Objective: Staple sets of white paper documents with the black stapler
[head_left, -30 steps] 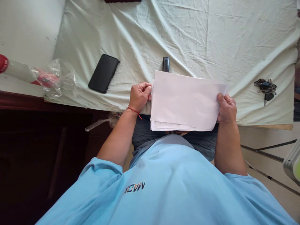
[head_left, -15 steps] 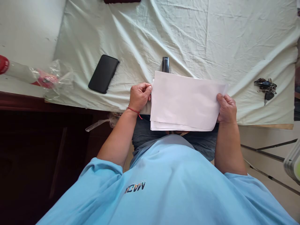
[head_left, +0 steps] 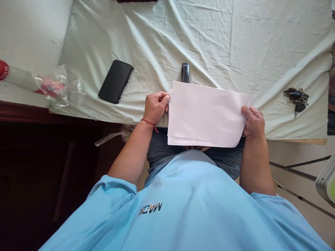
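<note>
Several white sheets of paper (head_left: 206, 115) are held in a loose stack between my two hands, over the table's near edge. My left hand (head_left: 156, 106) is closed in a pinch on the stack's left edge, thumb and forefinger at the paper. At the opposite edge my right hand (head_left: 253, 121) grips the sheets, its thumb on top and its fingers hidden beneath. The layers are slightly offset at the lower left. Just past the stack's far edge lies a black stapler-like object (head_left: 185, 72), partly covered by the paper.
A pale green cloth (head_left: 209, 42) with creases covers the table. To the left lie a black phone (head_left: 115, 82) and a bottle (head_left: 23, 78) with a crumpled clear plastic bag (head_left: 70, 90) at its end. A bunch of keys (head_left: 297, 97) rests at the right.
The top sheet has shifted slightly toward me, and its right corner has moved a little. Both hands keep their hold in nearly the same places.
</note>
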Demonstrator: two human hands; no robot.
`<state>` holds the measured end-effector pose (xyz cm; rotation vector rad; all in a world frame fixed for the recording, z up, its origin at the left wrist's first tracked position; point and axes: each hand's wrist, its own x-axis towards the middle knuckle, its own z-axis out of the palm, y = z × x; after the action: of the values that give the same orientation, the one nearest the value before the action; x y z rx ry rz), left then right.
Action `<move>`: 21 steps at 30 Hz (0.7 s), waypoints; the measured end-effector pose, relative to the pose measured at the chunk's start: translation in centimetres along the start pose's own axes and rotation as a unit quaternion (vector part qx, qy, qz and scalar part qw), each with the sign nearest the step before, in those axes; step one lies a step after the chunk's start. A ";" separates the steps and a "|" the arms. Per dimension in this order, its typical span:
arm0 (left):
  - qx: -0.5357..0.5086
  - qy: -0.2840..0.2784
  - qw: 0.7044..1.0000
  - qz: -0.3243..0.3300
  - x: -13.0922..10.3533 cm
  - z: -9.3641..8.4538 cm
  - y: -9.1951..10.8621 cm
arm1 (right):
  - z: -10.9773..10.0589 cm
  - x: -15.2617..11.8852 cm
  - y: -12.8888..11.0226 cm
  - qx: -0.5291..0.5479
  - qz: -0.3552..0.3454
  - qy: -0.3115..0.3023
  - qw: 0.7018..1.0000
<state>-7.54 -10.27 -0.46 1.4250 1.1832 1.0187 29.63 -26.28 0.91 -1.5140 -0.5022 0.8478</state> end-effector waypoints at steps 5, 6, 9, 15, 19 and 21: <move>-0.023 -0.004 1.000 0.003 0.1 0.1 -0.3 | -0.4 0.0 -0.7 -0.008 0.029 -0.009 1.000; -0.026 -0.007 1.000 0.006 0.1 0.1 -0.3 | -0.4 0.0 -0.8 -0.008 0.031 -0.008 0.999; -0.030 -0.015 0.999 0.017 0.1 0.0 -0.6 | -0.3 0.1 -1.0 -0.008 0.029 0.001 1.000; -0.032 -0.031 0.999 0.031 0.3 -0.2 -1.4 | -0.4 0.5 -1.1 -0.012 0.045 0.023 0.999; -0.032 -0.042 0.998 0.041 0.4 -0.3 -1.6 | -0.2 1.5 -1.1 -0.017 0.056 0.025 0.998; -0.021 -0.048 0.998 0.046 0.4 -0.4 -1.6 | 0.0 2.0 -1.1 -0.020 0.059 0.027 0.998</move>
<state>-8.12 -9.79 -1.97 1.4895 1.0302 1.0204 31.07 -24.62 1.51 -1.6111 -0.3956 0.8897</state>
